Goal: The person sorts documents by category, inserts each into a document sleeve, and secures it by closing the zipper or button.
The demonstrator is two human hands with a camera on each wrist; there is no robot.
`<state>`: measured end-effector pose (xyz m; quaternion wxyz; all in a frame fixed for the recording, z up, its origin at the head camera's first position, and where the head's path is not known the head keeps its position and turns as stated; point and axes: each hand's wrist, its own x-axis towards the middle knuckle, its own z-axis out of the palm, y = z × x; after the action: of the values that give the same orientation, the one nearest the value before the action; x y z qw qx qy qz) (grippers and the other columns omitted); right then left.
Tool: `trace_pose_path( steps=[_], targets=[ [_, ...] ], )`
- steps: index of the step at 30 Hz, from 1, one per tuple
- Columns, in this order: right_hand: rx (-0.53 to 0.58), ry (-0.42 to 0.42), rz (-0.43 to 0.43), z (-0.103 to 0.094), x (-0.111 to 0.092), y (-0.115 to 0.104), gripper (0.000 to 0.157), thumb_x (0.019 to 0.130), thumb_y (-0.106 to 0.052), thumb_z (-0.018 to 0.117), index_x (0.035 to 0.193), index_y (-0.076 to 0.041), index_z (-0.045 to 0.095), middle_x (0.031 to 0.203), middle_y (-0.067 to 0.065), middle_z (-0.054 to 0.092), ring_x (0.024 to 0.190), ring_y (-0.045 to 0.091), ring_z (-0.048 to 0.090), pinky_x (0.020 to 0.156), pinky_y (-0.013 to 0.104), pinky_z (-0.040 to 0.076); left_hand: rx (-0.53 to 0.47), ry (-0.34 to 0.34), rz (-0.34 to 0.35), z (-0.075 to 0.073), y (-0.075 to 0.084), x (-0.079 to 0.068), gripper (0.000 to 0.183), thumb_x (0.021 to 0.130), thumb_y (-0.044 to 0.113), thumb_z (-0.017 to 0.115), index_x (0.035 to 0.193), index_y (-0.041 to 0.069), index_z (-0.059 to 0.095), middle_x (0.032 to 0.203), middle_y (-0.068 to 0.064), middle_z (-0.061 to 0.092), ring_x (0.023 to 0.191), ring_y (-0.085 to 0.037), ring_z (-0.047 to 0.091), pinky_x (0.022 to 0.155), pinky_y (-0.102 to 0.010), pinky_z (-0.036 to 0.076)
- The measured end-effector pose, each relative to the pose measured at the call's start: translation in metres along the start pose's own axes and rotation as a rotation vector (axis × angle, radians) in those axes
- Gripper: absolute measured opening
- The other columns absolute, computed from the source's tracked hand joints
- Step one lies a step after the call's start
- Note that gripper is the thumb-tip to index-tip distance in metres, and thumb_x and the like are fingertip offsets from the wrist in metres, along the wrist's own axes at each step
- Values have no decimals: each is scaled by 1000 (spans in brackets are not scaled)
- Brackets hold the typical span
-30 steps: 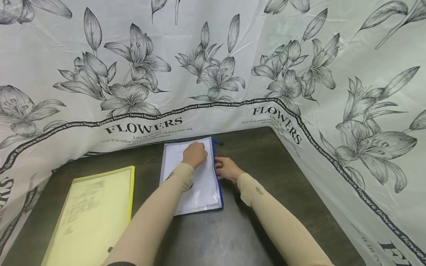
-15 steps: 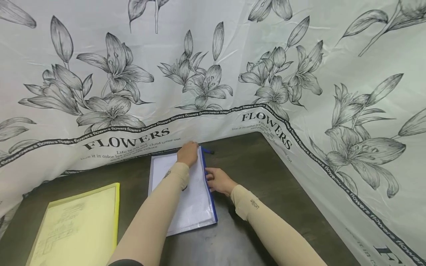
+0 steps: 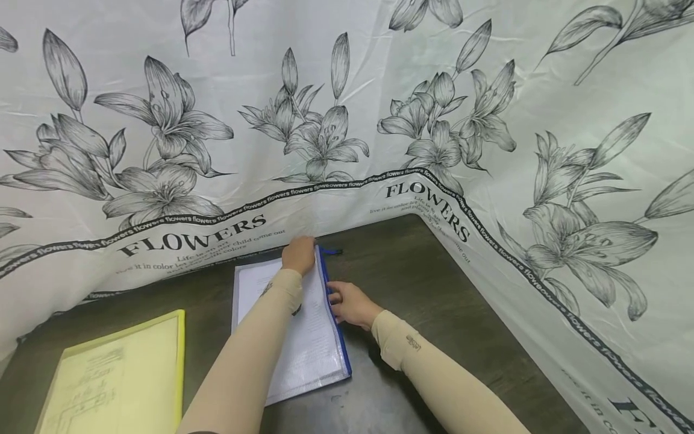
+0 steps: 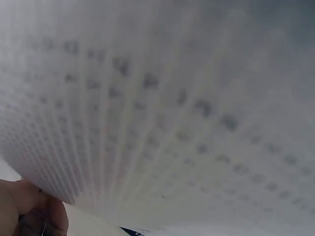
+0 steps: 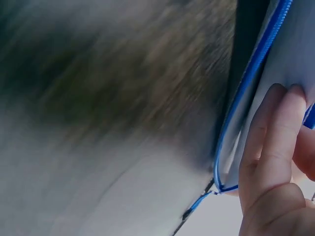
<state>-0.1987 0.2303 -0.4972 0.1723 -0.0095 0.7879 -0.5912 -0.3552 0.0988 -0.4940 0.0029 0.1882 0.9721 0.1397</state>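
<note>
A clear ribbed zip folder [image 3: 311, 355] with a blue zipper edge lies on the dark table, with white printed paper inside. My left hand [image 3: 299, 255] grips it at its far right corner, fingers curled; the left wrist view shows those fingers [image 4: 56, 216] at the edge of the ribbed plastic. My right hand [image 3: 355, 304] is at the right side. There, in the right wrist view, the blue zipper [image 5: 256, 59] stands parted and two fingers [image 5: 280, 132] reach into the opening, with the thumb [image 5: 306, 152] outside against the other zipper edge.
A yellow-edged zip folder [image 3: 125, 374] with a printed sheet lies at the left. A blue cord with a black end [image 3: 333, 252] sticks out past the far right corner. White flower-printed fabric [image 3: 347, 199] hangs along the back and right edges of the table [image 3: 412, 271].
My left hand has moved from over the sheet up to the folder's far right corner. My right hand stays at the right edge. The head view has shifted to the right.
</note>
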Motion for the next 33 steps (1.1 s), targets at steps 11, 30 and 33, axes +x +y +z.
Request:
trace_pose_path(
  steps=[11, 30, 33],
  targets=[
    [-15, 1, -5, 8, -5, -6, 65, 93, 14, 57, 153, 4, 35, 137, 30, 57, 105, 32, 68, 72, 37, 61, -20, -26, 2, -8, -6, -8, 28, 103, 9, 52, 124, 4, 69, 120, -16, 67, 115, -36, 61, 92, -54, 53],
    [-162, -17, -19, -6, -3, -21, 44, 99, 4, 56, 143, 9, 47, 104, 18, 71, 81, 28, 70, 71, 34, 59, -122, -17, -53, -18, -19, -15, 14, 97, 23, 67, 91, 12, 74, 100, -7, 71, 99, -29, 62, 101, -60, 35],
    [-330, 75, -89, -14, 9, -23, 38, 99, 2, 56, 137, 7, 54, 101, 14, 72, 85, 27, 69, 73, 35, 56, -155, -29, -29, -23, -17, -19, 13, 96, 22, 68, 88, 12, 73, 95, -5, 70, 95, -28, 62, 105, -64, 30]
  ],
)
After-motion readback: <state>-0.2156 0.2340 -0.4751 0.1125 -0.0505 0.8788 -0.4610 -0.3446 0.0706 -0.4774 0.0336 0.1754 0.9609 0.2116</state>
